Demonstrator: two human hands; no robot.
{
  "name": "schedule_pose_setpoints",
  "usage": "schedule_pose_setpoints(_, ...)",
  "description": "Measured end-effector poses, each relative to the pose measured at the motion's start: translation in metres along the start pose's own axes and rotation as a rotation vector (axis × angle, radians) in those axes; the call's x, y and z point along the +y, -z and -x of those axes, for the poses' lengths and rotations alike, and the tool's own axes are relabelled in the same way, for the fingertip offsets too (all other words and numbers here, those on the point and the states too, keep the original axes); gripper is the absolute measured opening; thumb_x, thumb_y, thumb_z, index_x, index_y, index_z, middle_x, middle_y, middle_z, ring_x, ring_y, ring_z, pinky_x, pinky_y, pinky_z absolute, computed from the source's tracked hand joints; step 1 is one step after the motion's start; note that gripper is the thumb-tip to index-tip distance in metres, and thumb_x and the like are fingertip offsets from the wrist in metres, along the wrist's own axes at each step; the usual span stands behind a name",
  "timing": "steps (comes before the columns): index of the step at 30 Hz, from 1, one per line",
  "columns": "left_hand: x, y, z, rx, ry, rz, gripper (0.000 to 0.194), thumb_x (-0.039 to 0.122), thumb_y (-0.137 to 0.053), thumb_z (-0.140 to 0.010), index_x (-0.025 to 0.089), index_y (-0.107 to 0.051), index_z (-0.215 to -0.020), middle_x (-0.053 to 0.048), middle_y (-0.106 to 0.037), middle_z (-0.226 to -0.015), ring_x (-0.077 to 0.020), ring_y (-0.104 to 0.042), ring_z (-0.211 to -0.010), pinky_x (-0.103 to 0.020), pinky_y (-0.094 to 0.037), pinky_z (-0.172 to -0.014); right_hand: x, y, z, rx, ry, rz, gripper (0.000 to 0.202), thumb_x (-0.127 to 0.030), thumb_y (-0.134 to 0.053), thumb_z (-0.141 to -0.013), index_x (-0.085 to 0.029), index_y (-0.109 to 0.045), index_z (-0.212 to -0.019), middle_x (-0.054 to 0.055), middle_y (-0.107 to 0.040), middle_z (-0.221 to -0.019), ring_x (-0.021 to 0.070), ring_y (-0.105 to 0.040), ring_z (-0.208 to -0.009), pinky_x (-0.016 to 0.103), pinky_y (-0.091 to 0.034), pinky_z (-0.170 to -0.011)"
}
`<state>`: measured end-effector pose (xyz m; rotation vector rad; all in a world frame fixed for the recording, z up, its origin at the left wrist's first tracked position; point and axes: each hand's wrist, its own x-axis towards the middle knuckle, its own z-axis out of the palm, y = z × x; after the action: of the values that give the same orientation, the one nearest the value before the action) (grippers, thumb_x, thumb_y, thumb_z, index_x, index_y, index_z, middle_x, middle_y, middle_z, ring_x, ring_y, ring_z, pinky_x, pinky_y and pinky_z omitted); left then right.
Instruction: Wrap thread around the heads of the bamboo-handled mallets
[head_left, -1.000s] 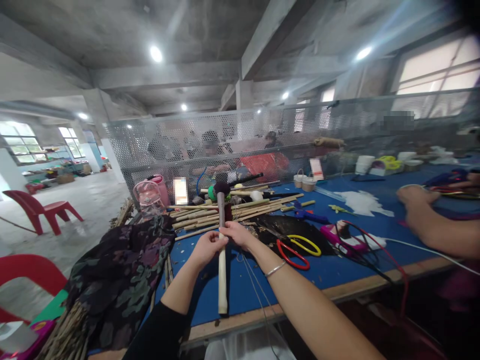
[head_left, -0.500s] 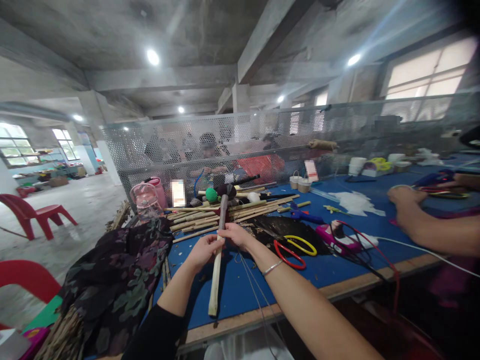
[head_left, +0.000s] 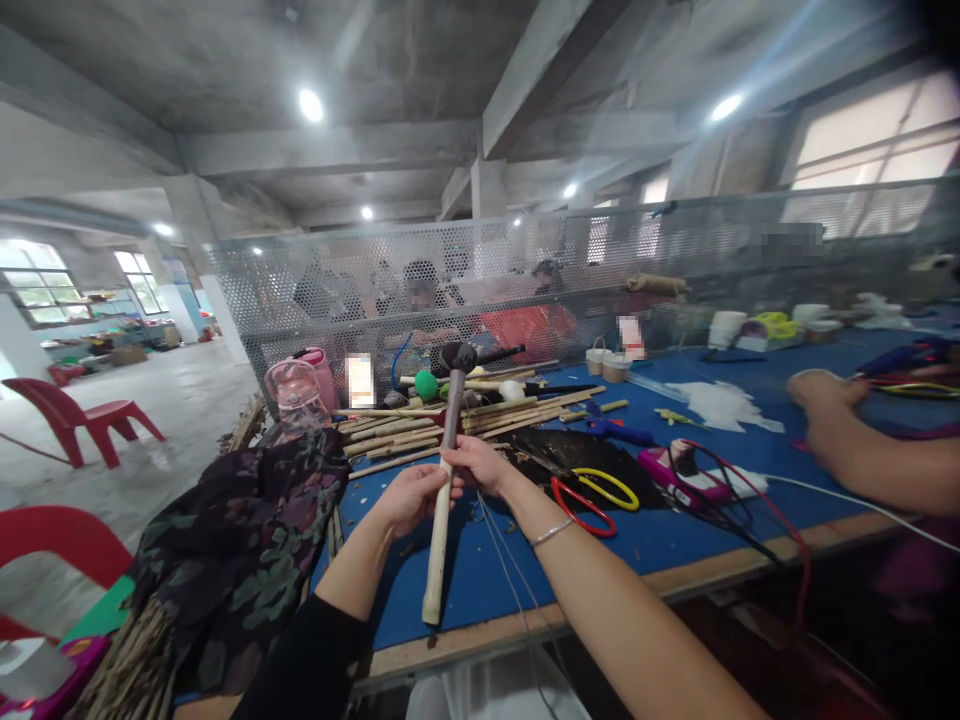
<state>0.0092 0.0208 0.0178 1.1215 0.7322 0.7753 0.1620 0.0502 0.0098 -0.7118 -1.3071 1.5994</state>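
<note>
Grey covering (head_left: pixel 453 405) met pale stick (head_left: pixel 438 560) where the left hand (head_left: pixel 412 498) and right hand (head_left: pixel 481 466) pinched it, seemingly working that edge; the next move likely needed steady grip.

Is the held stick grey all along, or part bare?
Part bare: the stick is grey above the left hand and right hand, pale below.

Red chair (head_left: pixel 124 411), pink bag (head_left: pixel 296 388)
</note>
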Motion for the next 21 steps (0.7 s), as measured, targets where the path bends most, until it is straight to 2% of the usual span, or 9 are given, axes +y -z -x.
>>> schedule_pose_setpoints(2,-0.0030,0.0008,-0.0022,0.090,-0.021,-0.099,0.040,0.042,-0.073,-0.059,0.011,-0.059,-0.079,-0.006,-0.061,-0.072,-0.0106,-0.055,-0.056,-0.020,-0.038,-0.049,0.0003,-0.0012,-0.0003,0.023,0.008,0.046,0.037,-0.038,-0.072,-0.059,-0.016,-0.046,-0.072,-0.007,-0.048,-0.051,0.0041,-0.039,-0.037,0.017,-0.025,-0.035)
schedule_pose_setpoints(4,-0.0053,0.0013,-0.0045,0.199,-0.055,-0.215,0.041,0.044,-0.074,-0.056,0.011,-0.056,-0.072,0.001,-0.053,-0.056,-0.0062,-0.045,-0.043,-0.019,-0.030,-0.043,0.0005,-0.0018,-0.0003,0.058,0.006,0.118,0.036,-0.038,-0.071,-0.060,-0.015,-0.047,-0.071,-0.008,-0.044,-0.047,0.0025,-0.032,-0.034,0.017,-0.020,-0.033)
schedule_pose_setpoints(6,-0.0056,0.0014,-0.0054,0.250,-0.084,-0.269,0.041,0.043,-0.076,-0.053,0.012,-0.053,-0.066,0.005,-0.046,-0.048,-0.0040,-0.037,-0.039,-0.019,-0.028,-0.042,0.0003,-0.0017,0.0001,0.079,0.000,0.175,0.035,-0.040,-0.071,-0.061,-0.015,-0.047,-0.070,-0.010,-0.040,-0.043,0.0018,-0.026,-0.032,0.018,-0.014,-0.032)
schedule_pose_setpoints(8,-0.0039,0.0015,-0.0046,0.213,-0.083,-0.243,0.040,0.043,-0.075,-0.054,0.012,-0.051,-0.063,0.005,-0.046,-0.048,-0.0041,-0.038,-0.040,-0.019,-0.030,-0.043,-0.0002,-0.0013,0.0009,0.062,-0.007,0.174,0.036,-0.042,-0.069,-0.062,-0.016,-0.046,-0.071,-0.011,-0.036,-0.041,0.0019,-0.023,-0.030,0.018,-0.012,-0.031)
schedule_pose_setpoints(11,-0.0008,0.0018,-0.0018,0.076,-0.044,-0.111,0.035,0.042,-0.071,-0.061,0.011,-0.054,-0.067,-0.002,-0.055,-0.057,-0.0078,-0.048,-0.048,-0.019,-0.035,-0.047,-0.0011,-0.0009,0.0021,0.001,-0.026,0.104,0.036,-0.045,-0.066,-0.065,-0.018,-0.043,-0.071,-0.011,-0.033,-0.040,0.0021,-0.019,-0.030,0.018,-0.009,-0.031)
schedule_pose_setpoints(14,-0.0005,0.0013,-0.0004,0.013,0.041,-0.008,0.030,0.038,-0.067,-0.066,0.011,-0.058,-0.076,-0.008,-0.062,-0.072,-0.0127,-0.058,-0.060,-0.020,-0.039,-0.049,0.0001,-0.0014,0.0020,-0.010,-0.025,0.088,0.036,-0.044,-0.067,-0.064,-0.017,-0.044,-0.070,-0.009,-0.040,-0.044,0.0022,-0.025,-0.032,0.018,-0.013,-0.032)
schedule_pose_setpoints(17,-0.0035,-0.0002,-0.0016,0.087,0.092,-0.066,0.030,0.040,-0.066,-0.066,0.013,-0.057,-0.076,-0.005,-0.060,-0.067,-0.0132,-0.058,-0.059,-0.020,-0.039,-0.047,0.0032,-0.0030,0.0002,0.041,-0.009,0.145,0.036,-0.040,-0.070,-0.060,-0.015,-0.047,-0.069,-0.006,-0.048,-0.050,0.0031,-0.034,-0.037,0.018,-0.019,-0.035)
schedule_pose_setpoints(21,-0.0054,-0.0013,-0.0035,0.237,-0.034,-0.259,0.038,0.044,-0.072,-0.057,0.013,-0.054,-0.066,0.004,-0.046,-0.048,-0.0054,-0.042,-0.041,-0.018,-0.033,-0.043,0.0044,-0.0052,-0.0014,0.087,-0.005,0.186,0.034,-0.039,-0.070,-0.060,-0.014,-0.049,-0.068,-0.007,-0.045,-0.047,0.0027,-0.032,-0.037,0.018,-0.019,-0.037)
